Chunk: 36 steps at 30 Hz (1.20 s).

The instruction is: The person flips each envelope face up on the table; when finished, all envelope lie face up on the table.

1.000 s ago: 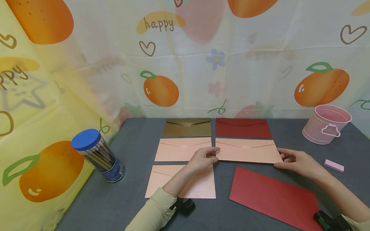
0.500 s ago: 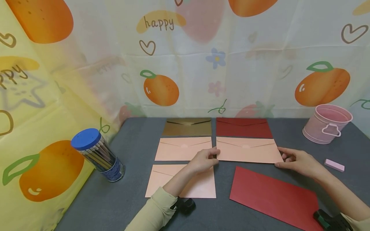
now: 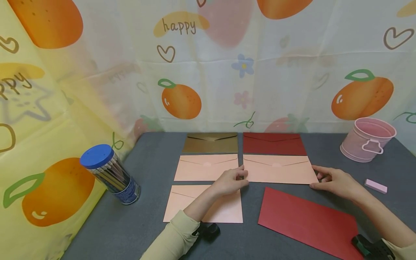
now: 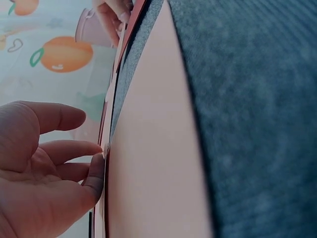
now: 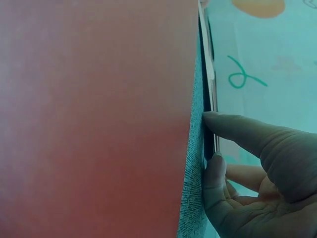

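Note:
A pale pink envelope [image 3: 279,173] lies flap side up on the table between the hands. My left hand [image 3: 229,180] is at its left edge, fingertips right at the paper and thumb spread below. At its right edge my right hand [image 3: 333,182] touches the side, index finger near the middle and thumb by the lower corner. In the right wrist view, thumb and fingers of the right hand [image 5: 262,168] stand apart along the edge. Under my left forearm lies another pink envelope [image 3: 182,209], partly hidden. A larger red envelope [image 3: 308,224] lies slanted in front.
Behind lie a gold envelope [image 3: 209,145], a dark red envelope [image 3: 273,144] and one more pink envelope [image 3: 195,169]. A blue-lidded jar of pencils [image 3: 113,177] leans at left. A pink bucket [image 3: 367,141] and a pink eraser-like block [image 3: 376,186] are at right.
My left hand has shifted slightly right, its thumb sliding just past the envelope's lower left corner. The envelope has moved barely to the right; the right hand stays nearly still.

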{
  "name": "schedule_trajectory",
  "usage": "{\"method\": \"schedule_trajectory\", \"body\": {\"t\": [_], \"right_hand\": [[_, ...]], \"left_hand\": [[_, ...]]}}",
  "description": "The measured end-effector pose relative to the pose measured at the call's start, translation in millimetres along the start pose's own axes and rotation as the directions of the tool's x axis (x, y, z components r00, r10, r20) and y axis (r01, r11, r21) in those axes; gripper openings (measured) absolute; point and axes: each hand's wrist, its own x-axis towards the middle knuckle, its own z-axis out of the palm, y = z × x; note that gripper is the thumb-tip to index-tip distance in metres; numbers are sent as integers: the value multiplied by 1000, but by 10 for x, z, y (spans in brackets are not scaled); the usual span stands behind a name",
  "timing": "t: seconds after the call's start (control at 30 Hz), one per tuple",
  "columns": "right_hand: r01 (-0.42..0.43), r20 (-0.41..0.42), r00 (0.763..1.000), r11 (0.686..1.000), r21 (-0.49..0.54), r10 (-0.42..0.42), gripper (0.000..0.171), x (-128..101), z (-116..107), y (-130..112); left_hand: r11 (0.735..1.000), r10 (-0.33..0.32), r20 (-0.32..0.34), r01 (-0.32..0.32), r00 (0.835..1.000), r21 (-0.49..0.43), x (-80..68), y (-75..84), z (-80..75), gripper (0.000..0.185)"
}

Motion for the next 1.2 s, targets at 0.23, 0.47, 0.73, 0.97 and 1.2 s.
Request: {"method": "schedule_trajectory", "body": {"t": [0.23,0.47,0.73,0.97,1.2], "right_hand": [[3,-1,1000,1000,-14,-3,79,-17,-1,5],[-9,-11,1000,1000,-24,9,80,-46,4,-10],[22,-59,998,998,-50,-25,76,-153,14,4],[122,-110,986,992,-43,-126,70,-352,66,4],[224,-116,966,972,-69,-231,66,-581,140,-24]], "left_hand": [[1000,10,6,-10,1000,26,-3,4,-8,46],[996,38,14,-39,999,74,-6,2,-8,45],[954,139,10,-137,990,265,-26,37,43,50],[893,206,188,-263,960,366,-92,122,141,72],[811,204,503,-433,840,395,-200,234,205,88]]}}
